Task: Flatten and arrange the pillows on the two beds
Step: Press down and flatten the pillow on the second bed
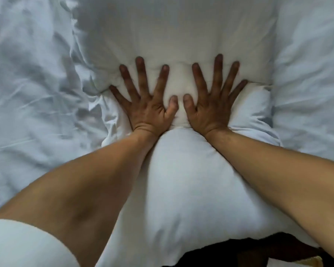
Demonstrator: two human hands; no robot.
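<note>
White pillow point(181, 180) feels soft and light, sinking mid-way under my flat left hand point(148, 106) and right hand point(212, 106), fingers splayed.

Rumpled white bedsheet point(33, 97) fills surroundings; dark floor patch point(239, 253) at bottom edge; soft, even light.

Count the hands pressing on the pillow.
2: the left hand and the right hand lie flat side by side on the middle of the pillow, fingers spread, thumbs nearly meeting.
</note>
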